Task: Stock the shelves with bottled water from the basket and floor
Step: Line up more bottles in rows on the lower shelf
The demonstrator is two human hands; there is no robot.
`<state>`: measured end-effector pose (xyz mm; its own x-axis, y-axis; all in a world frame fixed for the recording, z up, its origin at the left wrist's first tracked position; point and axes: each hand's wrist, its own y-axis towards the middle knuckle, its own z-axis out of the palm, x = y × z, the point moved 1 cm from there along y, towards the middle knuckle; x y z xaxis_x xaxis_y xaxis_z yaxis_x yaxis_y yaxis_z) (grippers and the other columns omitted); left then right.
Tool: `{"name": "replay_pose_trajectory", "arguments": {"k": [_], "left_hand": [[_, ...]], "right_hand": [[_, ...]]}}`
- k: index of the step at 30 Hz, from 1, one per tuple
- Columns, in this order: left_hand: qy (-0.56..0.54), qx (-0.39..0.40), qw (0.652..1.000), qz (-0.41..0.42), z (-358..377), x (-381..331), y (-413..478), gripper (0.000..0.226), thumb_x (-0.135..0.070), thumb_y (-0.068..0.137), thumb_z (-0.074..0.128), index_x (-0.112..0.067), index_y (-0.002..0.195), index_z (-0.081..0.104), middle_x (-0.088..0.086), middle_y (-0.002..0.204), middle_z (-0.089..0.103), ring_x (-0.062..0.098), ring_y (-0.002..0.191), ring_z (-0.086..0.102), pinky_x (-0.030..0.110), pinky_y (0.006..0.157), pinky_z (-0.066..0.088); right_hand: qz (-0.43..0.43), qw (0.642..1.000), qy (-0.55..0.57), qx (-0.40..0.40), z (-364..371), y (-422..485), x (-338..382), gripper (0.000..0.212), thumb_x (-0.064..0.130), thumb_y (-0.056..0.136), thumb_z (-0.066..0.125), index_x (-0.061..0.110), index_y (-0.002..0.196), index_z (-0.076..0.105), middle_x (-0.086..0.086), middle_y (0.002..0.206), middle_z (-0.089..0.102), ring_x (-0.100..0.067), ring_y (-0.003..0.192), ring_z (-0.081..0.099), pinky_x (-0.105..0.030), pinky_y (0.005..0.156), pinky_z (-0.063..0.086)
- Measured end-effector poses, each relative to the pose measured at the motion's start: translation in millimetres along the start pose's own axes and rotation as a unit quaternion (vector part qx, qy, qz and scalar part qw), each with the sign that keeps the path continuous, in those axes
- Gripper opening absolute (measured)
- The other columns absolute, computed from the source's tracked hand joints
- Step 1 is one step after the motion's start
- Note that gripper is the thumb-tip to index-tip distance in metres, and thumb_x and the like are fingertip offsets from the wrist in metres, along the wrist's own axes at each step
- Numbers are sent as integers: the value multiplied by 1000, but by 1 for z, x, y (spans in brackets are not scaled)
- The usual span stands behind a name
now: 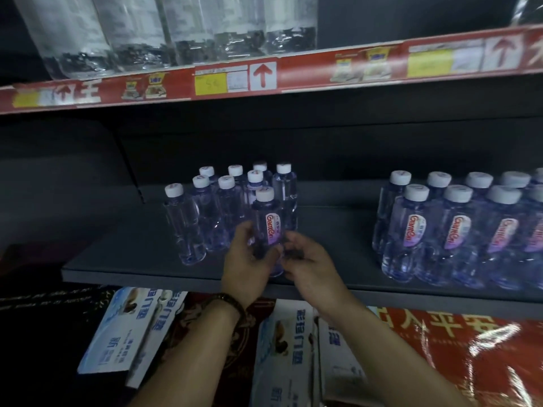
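The bottle (pixel 264 208) wears an oval label (pixel 273 229) reading "GanTen", set vertically. Right of it, the front bottles of a pack (pixel 458 239) show the same name. Above it, a red strip (pixel 308 69) carries red up-arrows (pixel 263 75) on white squares and yellow tags (pixel 211 83) too blurred to read. Below it, boxes (pixel 129 327) and a red bag (pixel 470 356) bear Chinese characters, not surely legible.

Clear bottles (pixel 269 230) bear white caps and red-lettered labels; the shelf edge strip (pixel 308 71) is red.
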<state>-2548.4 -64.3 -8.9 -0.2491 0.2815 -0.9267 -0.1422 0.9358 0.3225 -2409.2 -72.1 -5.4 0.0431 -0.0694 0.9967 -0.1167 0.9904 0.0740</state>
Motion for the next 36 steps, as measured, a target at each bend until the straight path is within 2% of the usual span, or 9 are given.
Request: {"name": "replay_pose_trajectory", "arguments": {"k": [4,8,11,15,17,21,30,34,36], "left_hand": [[11,49,999,5,24,-1,7,39,-10,94,77,-29,126,66,-10,116,76,8,109,72,43,101,59],[20,73,997,-3,53,-6,18,38,-10,94,78,-27,126,67,-12,116,75,6,107,71,29,94,60],[18,86,996,-12,78,-11,28,35,-11,93,80,-19,124,66,-8,113,74,0,94,71,13,76,56],[26,95,995,-15,111,-13,37,34,-14,91,82,-18,120,66,-14,105,73,-15,84,67,4,69,51],[27,92,995,-13,127,-12,39,34,-18,88,85,-24,116,67,-15,102,75,-11,88,68,6,72,52],[16,101,995,-19,152,-13,43,35,-25,85,88,-32,113,69,-12,103,77,3,96,72,26,87,58],[-16,114,993,-27,163,-13,42,39,-23,86,88,-28,121,72,-8,107,80,8,99,75,38,94,62],[-1,120,993,-18,161,-13,39,43,-26,89,85,-28,128,68,-9,115,77,9,107,73,40,99,60],[4,121,993,-18,160,-14,37,42,-25,90,84,-28,129,68,-9,115,78,9,106,73,39,99,60]], "right_hand": [[-23,999,-22,-6,-27,-7,6,48,-13,93,55,23,119,73,-9,108,75,-21,102,71,-34,90,56],[-61,997,-53,-12,-52,-19,14,66,-16,95,49,41,117,74,5,115,78,-11,113,71,-30,100,56],[-73,988,-134,-33,-71,-25,16,51,-3,93,50,35,121,71,5,119,75,-10,114,69,-34,104,56],[-52,972,-227,-44,-95,-30,10,42,6,94,52,31,127,63,-10,117,64,-4,78,59,-16,64,50],[-39,966,-249,-47,-105,-34,7,48,12,97,53,34,140,55,-7,124,60,-6,84,57,-12,64,47],[-24,954,-295,-46,-117,-46,5,65,12,102,58,34,160,39,9,149,44,-7,137,45,-8,103,34],[-19,955,-288,-65,-122,-51,4,56,6,99,57,35,147,54,10,136,53,-3,124,52,2,89,37],[-15,959,-276,-70,-120,-53,7,58,9,99,58,32,151,51,8,142,52,-9,129,53,-22,107,46],[-9,960,-272,-72,-118,-55,8,57,9,101,58,30,153,49,9,143,51,-8,131,51,-22,107,44]]}}
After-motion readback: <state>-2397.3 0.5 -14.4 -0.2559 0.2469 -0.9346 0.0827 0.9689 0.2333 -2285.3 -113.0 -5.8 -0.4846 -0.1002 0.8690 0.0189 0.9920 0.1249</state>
